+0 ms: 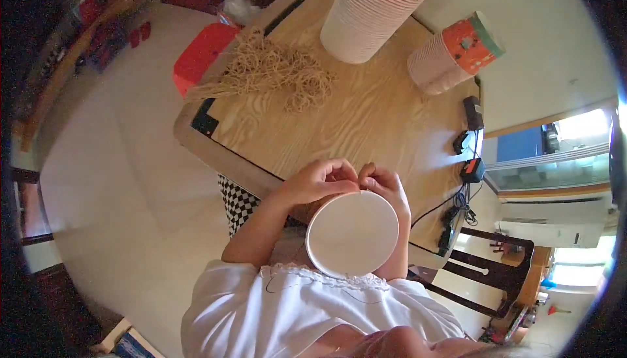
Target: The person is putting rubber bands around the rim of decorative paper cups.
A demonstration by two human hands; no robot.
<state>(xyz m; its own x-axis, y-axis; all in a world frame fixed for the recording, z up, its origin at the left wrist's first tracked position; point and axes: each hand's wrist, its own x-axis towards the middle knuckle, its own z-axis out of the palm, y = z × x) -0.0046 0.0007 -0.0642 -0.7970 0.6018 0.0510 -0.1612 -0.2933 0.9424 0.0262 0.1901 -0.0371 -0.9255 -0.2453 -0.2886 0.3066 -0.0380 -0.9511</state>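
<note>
A round white paper bucket (353, 234) is close against my chest, its pale round face turned up toward me. At its far rim, my left hand (326, 178) has its fingers curled and pinched together. My right hand (386, 185) is bent in beside it, thumb and fingers closed, fingertips almost meeting those of the left. Both hands touch or nearly touch the rim. Whatever is between the fingertips is too small to make out. A tangled heap of tan twine (277, 74) lies beyond my left hand on the wooden table (346, 129).
A tall stack of white and orange paper buckets (372, 15) stands at the far side, with a shorter stack (454, 51) to its right. Black adapters (473, 170) and cables lie along the right edge. A red plastic stool or box (202, 58) is past the left edge; a dark chair (490, 270) is at right.
</note>
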